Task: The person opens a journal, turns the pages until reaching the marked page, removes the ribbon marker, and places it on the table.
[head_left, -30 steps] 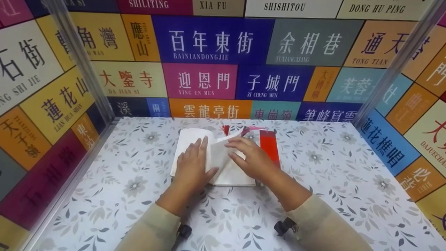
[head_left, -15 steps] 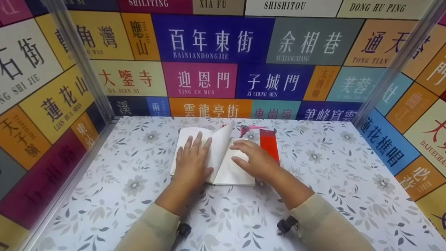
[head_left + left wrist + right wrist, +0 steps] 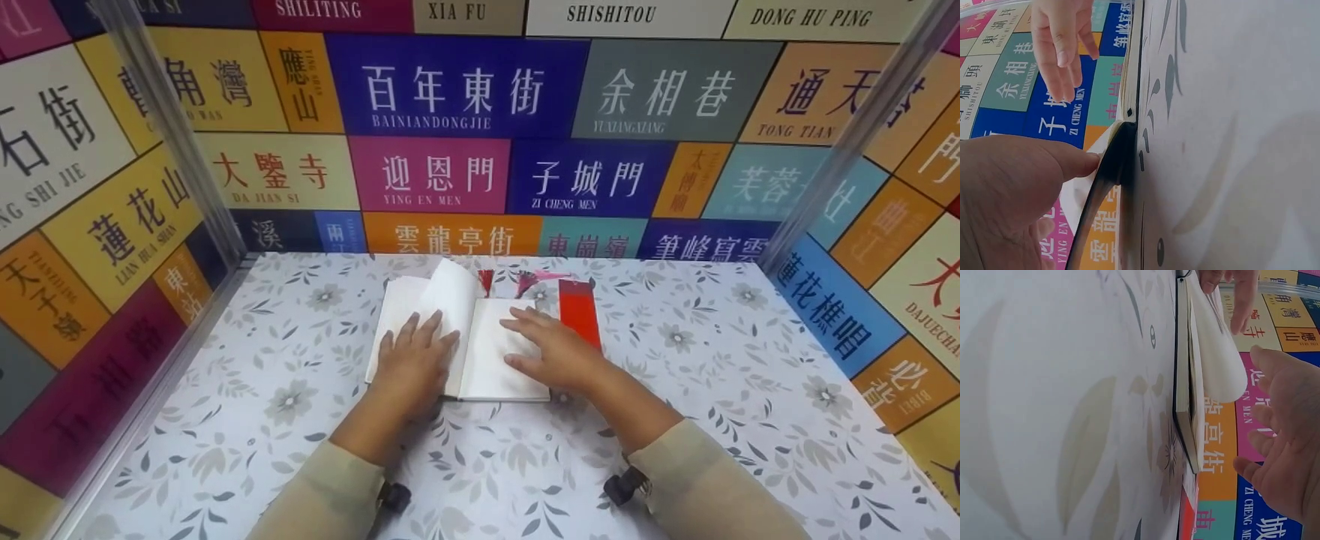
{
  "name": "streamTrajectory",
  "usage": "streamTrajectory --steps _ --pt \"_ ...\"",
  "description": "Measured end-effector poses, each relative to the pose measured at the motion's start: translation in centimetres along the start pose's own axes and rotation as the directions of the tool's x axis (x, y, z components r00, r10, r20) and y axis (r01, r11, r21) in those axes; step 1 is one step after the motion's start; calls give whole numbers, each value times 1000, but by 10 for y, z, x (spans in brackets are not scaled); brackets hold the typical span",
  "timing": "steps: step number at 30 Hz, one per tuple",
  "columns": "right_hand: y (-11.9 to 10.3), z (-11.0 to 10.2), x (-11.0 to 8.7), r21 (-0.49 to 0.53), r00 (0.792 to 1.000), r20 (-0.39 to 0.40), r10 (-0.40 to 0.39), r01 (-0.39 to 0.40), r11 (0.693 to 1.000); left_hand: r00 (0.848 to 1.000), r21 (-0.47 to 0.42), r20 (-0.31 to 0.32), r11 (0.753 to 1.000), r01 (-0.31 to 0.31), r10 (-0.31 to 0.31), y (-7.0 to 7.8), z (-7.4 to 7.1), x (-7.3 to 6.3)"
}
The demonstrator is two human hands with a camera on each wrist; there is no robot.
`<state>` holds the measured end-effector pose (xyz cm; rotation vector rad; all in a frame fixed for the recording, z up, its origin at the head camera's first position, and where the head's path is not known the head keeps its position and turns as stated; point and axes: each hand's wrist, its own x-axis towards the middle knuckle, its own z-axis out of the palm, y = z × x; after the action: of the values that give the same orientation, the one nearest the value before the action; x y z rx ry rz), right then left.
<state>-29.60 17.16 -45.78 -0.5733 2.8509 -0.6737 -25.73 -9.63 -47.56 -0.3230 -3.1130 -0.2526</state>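
A notebook with blank pages (image 3: pixel 501 371) lies spread on the table. Flat on its left side rests my left hand (image 3: pixel 414 367), the fingers extended over a leaf (image 3: pixel 454 289) that bows upward near the spine. That curved leaf (image 3: pixel 1221 363) also shows in the right wrist view. In the left wrist view, the left thumb (image 3: pixel 1081 163) meets the edge of the book's dark cover (image 3: pixel 1120 152). Over the right page hovers my right hand (image 3: pixel 559 352), its fingers spread and loosely bent with nothing between them; the right wrist view shows it apart from the paper.
A red strip (image 3: pixel 579 315) lies by the notebook's right edge. Behind the notebook are a red tassel (image 3: pixel 486 282) and a pink tassel (image 3: pixel 534 280). Sign-covered panels (image 3: pixel 457 86) enclose the back and sides of the flower-patterned table (image 3: pixel 285 450).
The leaf has gone over from the right side to the left, under my left hand. My right hand has let go of it and drawn slightly right.
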Motion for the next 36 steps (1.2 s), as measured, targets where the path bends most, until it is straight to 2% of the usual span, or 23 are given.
streamTrajectory --steps 12,21,30,36 --pt "8 2 -3 -33 999 49 0 2 999 997 -32 72 999 -13 15 -3 3 -2" --pt "15 5 -3 -82 995 94 24 -17 997 989 -49 149 999 -18 25 -6 5 -3" --pt "18 7 -4 -78 991 131 34 -24 997 991 -76 132 997 4 6 -9 8 -3" --pt "20 8 -6 -105 990 136 -33 47 993 992 -110 122 994 19 -5 -11 7 -3"
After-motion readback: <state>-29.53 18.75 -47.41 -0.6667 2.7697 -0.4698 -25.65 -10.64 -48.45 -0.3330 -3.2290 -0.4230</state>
